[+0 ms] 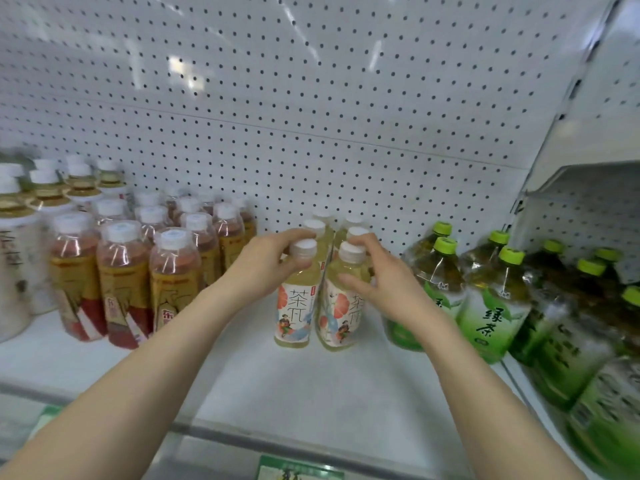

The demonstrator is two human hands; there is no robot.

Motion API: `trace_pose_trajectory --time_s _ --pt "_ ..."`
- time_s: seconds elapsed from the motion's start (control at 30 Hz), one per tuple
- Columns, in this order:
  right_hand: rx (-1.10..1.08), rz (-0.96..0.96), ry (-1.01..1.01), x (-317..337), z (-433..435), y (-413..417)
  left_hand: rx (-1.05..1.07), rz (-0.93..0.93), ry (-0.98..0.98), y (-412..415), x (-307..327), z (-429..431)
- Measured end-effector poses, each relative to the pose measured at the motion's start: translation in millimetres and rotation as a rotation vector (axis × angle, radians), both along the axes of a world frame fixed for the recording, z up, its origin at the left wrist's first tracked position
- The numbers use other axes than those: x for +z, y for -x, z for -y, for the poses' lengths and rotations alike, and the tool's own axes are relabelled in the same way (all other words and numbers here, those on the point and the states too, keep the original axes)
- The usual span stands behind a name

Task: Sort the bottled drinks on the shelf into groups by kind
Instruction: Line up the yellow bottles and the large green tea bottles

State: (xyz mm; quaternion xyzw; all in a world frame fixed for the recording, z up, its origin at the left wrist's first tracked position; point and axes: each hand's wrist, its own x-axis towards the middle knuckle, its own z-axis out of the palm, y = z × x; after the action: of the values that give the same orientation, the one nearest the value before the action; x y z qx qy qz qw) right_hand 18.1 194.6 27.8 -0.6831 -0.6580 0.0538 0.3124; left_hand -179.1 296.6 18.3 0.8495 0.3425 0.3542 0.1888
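White pegboard-backed shelf, mid-span: left grip curled round neck of pale 茶π bottle, right grip round touching neighbour; rear bottles half hidden, red-tea bottles blurred, green bottles read 绿茶.

White shelf: pale tea bottles upright on it, red tea bottles to their left, green tea bottles to their right.

White pegboard back panel; 1 green label on front rail
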Motion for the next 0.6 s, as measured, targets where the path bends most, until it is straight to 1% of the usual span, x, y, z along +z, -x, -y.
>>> trace_pose_trajectory --time_s 0.03,0.13,0.17,0.27,0.37,0.47,0.53,0.6 --pt "0.028 -0.013 0.056 8 2 -5 -0.002 -0.001 -0.001 -1 0 -2" --pt "0.056 0.133 0.152 25 4 -11 -0.027 0.001 0.008 -6 -1 -8" --pt "0.062 0.142 0.158 26 4 -8 -0.043 -0.002 0.011 -8 -1 -9" --pt "0.044 0.020 0.103 18 1 1 -0.050 -0.007 -0.027 -11 0 -9" --pt "-0.015 0.057 0.056 7 1 1 -0.010 -0.053 -0.097 -12 -5 -6" --pt "-0.037 0.094 0.069 -5 2 4 -0.058 -0.126 -0.068 -9 -13 -7" --pt "-0.073 0.100 0.043 -9 -4 7 -0.086 -0.122 -0.032 -9 -14 -11" --pt "-0.083 0.084 0.035 -9 -11 8 -0.113 -0.109 0.051 -10 -12 -15"
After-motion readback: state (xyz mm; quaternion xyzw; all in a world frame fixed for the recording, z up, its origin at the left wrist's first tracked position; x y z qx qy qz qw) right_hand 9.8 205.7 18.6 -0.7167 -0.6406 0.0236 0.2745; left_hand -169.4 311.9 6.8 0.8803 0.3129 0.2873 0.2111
